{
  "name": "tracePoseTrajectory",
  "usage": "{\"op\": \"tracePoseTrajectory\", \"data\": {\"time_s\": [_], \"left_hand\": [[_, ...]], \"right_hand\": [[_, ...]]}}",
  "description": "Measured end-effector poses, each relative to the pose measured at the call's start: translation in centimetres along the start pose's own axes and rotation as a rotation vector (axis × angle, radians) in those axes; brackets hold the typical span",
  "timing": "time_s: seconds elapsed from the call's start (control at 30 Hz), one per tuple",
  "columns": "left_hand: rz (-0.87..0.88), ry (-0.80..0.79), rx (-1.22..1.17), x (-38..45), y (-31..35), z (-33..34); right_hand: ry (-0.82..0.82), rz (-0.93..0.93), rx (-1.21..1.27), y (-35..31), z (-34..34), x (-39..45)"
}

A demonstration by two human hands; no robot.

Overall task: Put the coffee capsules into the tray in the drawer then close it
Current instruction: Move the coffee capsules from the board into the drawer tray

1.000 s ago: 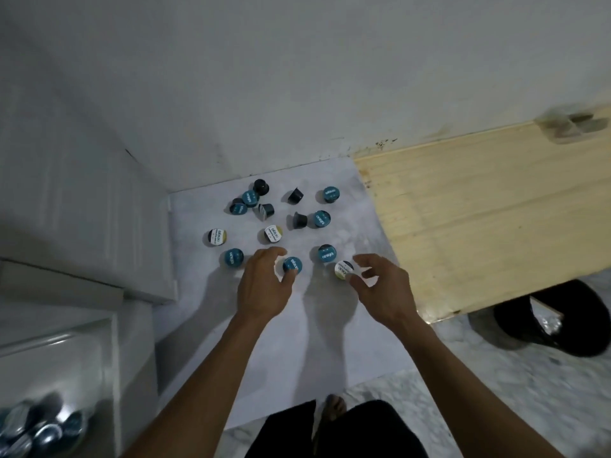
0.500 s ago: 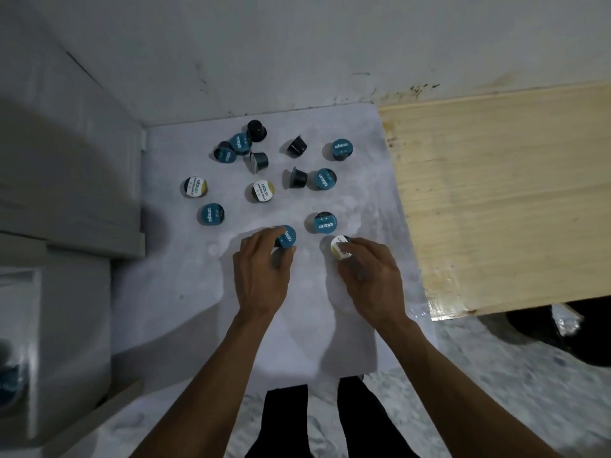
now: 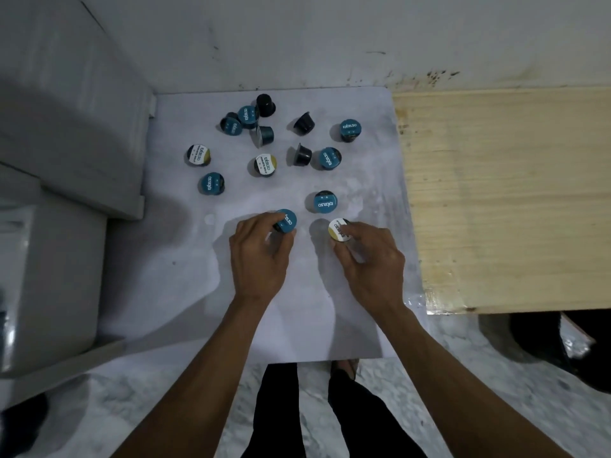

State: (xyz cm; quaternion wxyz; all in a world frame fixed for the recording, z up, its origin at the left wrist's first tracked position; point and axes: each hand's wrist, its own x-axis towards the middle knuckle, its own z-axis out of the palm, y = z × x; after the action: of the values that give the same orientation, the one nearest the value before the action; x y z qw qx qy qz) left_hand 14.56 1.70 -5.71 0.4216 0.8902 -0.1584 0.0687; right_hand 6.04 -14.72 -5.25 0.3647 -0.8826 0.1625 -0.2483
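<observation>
Several coffee capsules lie scattered on a pale mat (image 3: 185,269) on the floor. My left hand (image 3: 259,259) pinches a teal-lidded capsule (image 3: 287,221) between thumb and fingers. In my right hand (image 3: 368,264) sits a white-and-yellow-lidded capsule (image 3: 337,230), tilted up off the mat. Just beyond them stands another teal capsule (image 3: 325,202). Farther back are more teal, white-lidded (image 3: 265,165) and dark overturned capsules (image 3: 302,155). The drawer and its tray are out of view.
A white cabinet (image 3: 66,133) rises at the left, with a lower white unit (image 3: 49,285) in front of it. A pale wooden board (image 3: 509,200) borders the mat on the right. A dark object (image 3: 562,345) lies at the lower right. My legs show at the bottom.
My view has tilted down and moved closer. Both hands closed on their capsules and have lifted them slightly; the drawer with capsules at the lower left has left the view.
</observation>
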Motion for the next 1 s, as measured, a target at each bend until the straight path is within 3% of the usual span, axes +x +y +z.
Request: {"op": "tracePoseTrajectory", "data": {"time_s": [0.5, 0.73, 1.0], "left_hand": [[-0.113, 0.260, -0.064, -4.0, 6.4, -17.8], [-0.135, 0.311, -0.002, -5.1, 2.2, -29.2], [-0.138, 0.279, 0.047, -6.9, -7.7, -42.7]], "right_hand": [[-0.070, -0.068, 0.266, -14.1, -5.1, 0.5], [-0.175, -0.104, 0.347, -23.9, -0.4, -0.9], [-0.225, -0.090, 0.400, -34.7, 7.8, -5.5]]}}
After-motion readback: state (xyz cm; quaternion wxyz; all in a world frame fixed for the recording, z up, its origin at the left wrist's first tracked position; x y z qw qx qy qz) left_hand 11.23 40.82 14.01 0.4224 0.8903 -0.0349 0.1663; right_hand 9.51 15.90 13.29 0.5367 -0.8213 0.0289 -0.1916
